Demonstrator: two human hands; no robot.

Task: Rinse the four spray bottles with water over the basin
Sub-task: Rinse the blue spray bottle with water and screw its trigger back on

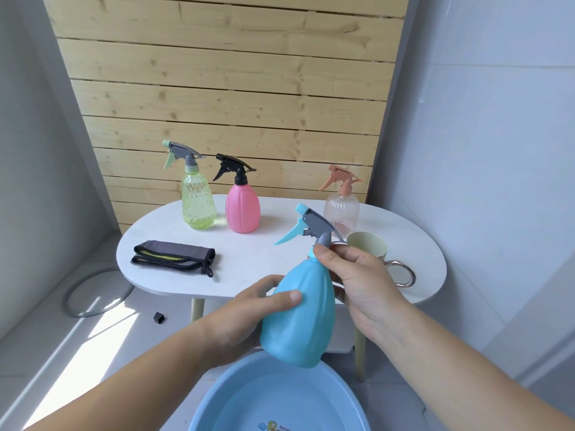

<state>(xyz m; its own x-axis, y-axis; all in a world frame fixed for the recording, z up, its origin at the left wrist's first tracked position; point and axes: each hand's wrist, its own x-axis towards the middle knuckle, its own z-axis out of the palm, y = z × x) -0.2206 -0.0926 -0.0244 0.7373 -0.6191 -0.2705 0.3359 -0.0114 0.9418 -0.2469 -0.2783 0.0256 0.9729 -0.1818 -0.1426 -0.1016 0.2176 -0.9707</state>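
A blue spray bottle [300, 318] with a grey and light-blue trigger head hangs tilted above the blue basin [217, 399]. My left hand [245, 312] grips its body from the left. My right hand [364, 284] pinches its neck just under the trigger head. On the white table [255, 259] stand a yellow-green bottle [197, 203], a pink bottle [242, 206] with a black head, and a clear bottle [340, 209] with an orange head.
A cream cup [370, 247] with a silver ring handle stands at the table's right, close behind my right hand. A folded grey cloth [174, 256] lies on the left. A grey ring [93, 293] and a small black cap [159, 317] lie on the floor.
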